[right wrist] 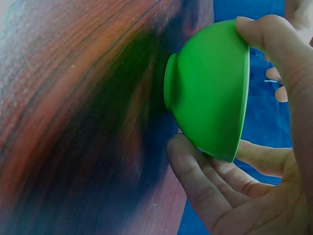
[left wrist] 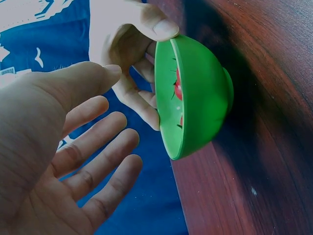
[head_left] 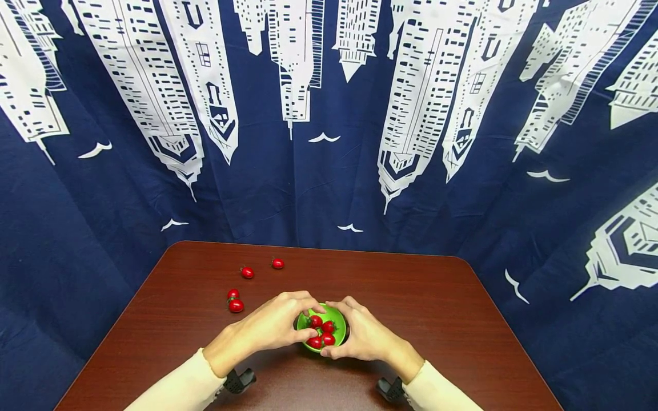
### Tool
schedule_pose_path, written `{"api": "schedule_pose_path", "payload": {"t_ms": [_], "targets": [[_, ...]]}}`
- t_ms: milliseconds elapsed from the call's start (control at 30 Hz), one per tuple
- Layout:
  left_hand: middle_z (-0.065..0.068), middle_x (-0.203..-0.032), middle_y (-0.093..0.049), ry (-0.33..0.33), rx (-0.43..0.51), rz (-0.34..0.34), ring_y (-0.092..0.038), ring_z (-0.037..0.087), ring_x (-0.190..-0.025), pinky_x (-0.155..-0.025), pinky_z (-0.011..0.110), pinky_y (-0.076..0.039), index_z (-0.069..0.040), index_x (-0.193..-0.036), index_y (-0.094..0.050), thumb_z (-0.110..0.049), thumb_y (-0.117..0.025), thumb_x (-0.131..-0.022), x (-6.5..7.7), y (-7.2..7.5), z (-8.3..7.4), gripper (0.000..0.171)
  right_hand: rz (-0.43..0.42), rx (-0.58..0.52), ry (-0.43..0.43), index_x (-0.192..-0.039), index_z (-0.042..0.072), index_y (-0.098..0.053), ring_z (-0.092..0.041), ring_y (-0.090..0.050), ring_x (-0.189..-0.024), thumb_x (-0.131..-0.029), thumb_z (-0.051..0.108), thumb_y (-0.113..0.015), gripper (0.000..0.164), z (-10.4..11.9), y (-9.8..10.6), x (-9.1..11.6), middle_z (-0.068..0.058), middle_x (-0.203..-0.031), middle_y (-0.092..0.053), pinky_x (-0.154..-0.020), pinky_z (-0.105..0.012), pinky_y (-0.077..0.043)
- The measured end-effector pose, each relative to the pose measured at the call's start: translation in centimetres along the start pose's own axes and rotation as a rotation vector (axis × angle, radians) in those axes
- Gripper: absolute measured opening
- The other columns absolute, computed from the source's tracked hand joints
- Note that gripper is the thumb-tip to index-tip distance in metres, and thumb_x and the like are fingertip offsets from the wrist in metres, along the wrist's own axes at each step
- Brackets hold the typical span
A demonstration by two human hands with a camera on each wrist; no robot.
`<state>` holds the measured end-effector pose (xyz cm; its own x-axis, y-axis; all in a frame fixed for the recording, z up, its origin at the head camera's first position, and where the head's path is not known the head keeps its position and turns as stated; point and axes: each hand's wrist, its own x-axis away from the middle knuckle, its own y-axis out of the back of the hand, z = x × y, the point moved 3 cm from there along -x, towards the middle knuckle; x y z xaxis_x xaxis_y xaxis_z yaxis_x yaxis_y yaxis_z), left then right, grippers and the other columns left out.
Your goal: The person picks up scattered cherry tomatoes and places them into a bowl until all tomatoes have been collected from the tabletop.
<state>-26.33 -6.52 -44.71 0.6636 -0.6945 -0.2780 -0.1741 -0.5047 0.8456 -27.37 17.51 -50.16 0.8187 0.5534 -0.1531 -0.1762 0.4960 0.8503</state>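
Observation:
A green bowl (head_left: 336, 315) with several red cherry tomatoes (head_left: 328, 339) inside is between both hands near the front of the table. My right hand (head_left: 369, 335) grips its right side; in the right wrist view, the thumb (right wrist: 252, 30) is on the rim and the fingers reach the opposite side. Over the bowl's left part is my left hand (head_left: 277, 322), its fingers loosely bent. The left wrist view shows this left hand (left wrist: 73, 142) apart from the bowl (left wrist: 203, 98), with nothing in its grasp. Whether the bowl's base touches the table cannot be told.
On the brown table (head_left: 421, 308), left of the bowl, lie two cherry tomatoes close together, one being the nearer tomato (head_left: 236, 306). Farther back are a single tomato (head_left: 247, 273) and another tomato (head_left: 278, 264). Behind hangs a blue curtain (head_left: 319, 188) printed with white buildings.

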Motion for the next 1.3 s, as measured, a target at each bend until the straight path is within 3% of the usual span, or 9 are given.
{"api": "schedule_pose_path", "payload": {"t_ms": [267, 567, 700, 867, 1300], "targets": [[0.002, -0.125, -0.083, 0.009, -0.007, -0.011, -0.080, 0.021, -0.110, -0.099, 0.030, -0.066, -0.014, -0.134, -0.083, -0.021, -0.093, -0.100, 0.3, 0.0, 0.2, 0.036, 0.002, 0.014, 0.000, -0.159, 0.010, -0.067, -0.010, -0.070, -0.106, -0.082, 0.064, -0.101, 0.100, 0.0, -0.1, 0.0, 0.001, -0.125, -0.068, -0.094, -0.026, -0.066], [0.002, -0.132, -0.080, 0.073, 0.004, -0.041, -0.080, 0.018, -0.110, -0.099, 0.033, -0.069, -0.017, -0.137, -0.082, -0.026, -0.096, -0.098, 0.9, 0.2, 1.1, 0.042, 0.001, -0.002, -0.006, -0.160, 0.011, -0.067, -0.013, -0.071, -0.107, -0.082, 0.064, -0.100, 0.100, -0.1, -0.1, 0.2, 0.000, -0.126, -0.069, -0.096, -0.028, -0.067], [-0.001, -0.132, -0.079, 0.081, -0.047, -0.073, -0.079, 0.014, -0.115, -0.103, 0.038, -0.070, -0.018, -0.138, -0.082, -0.028, -0.097, -0.097, 1.4, 0.4, 1.6, 0.044, -0.004, 0.000, -0.007, -0.160, 0.010, -0.067, -0.013, -0.072, -0.109, -0.082, 0.064, -0.101, 0.101, -0.1, -0.1, 0.2, 0.001, -0.126, -0.068, -0.098, -0.030, -0.067], [-0.004, -0.137, -0.078, 0.122, -0.107, -0.116, -0.080, 0.020, -0.125, -0.107, 0.047, -0.069, -0.021, -0.141, -0.081, -0.029, -0.098, -0.096, 2.3, 0.8, 2.4, 0.049, -0.005, 0.008, -0.007, -0.160, 0.010, -0.067, -0.012, -0.072, -0.110, -0.081, 0.062, -0.102, 0.101, 0.0, -0.1, 0.1, 0.002, -0.126, -0.068, -0.099, -0.030, -0.066], [-0.006, -0.139, -0.077, 0.196, -0.180, -0.197, -0.080, 0.019, -0.125, -0.104, 0.046, -0.069, -0.025, -0.143, -0.079, -0.031, -0.100, -0.094, 4.3, 1.5, 4.5, 0.054, -0.017, 0.017, -0.006, -0.160, 0.010, -0.067, -0.014, -0.073, -0.112, -0.080, 0.060, -0.102, 0.101, 0.1, 0.0, 0.2, 0.001, -0.127, -0.069, -0.101, -0.032, -0.067]]}}
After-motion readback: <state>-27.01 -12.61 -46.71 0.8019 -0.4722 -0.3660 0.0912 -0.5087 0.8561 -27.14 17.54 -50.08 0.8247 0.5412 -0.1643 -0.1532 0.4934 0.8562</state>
